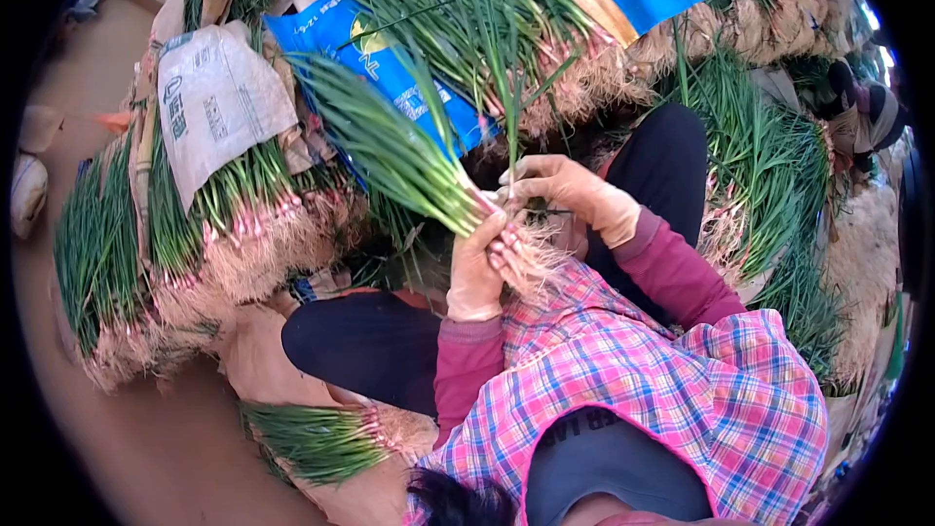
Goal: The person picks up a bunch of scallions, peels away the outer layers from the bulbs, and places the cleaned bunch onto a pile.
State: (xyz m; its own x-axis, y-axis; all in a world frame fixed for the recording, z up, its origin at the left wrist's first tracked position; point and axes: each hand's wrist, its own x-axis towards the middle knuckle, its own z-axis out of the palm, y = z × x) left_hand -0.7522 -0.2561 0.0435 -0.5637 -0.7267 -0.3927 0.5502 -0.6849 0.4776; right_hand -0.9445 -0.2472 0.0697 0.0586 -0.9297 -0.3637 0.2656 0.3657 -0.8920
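Observation:
My left hand [477, 268], in a pale glove, is wrapped round a bunch of green onions [419, 161] near its reddish bulbs. The leaves point up and left, and the pale roots hang toward my lap. At the right of the bulbs is my right hand [575, 190], also gloved, with its fingers bent together at a thin green stalk [513, 127] that stands nearly upright. Beyond both hands lies a large heap of green onions [467, 10], partly on a blue printed bag [399, 78].
Stacked onion bundles [243, 234] with a white printed sack [219, 102] stand at the left. More bundles [769, 166] lie at the right. A small bundle [317, 438] rests on brown sheeting at the lower left. Someone's dark-clad limb [872, 117] shows at the far right.

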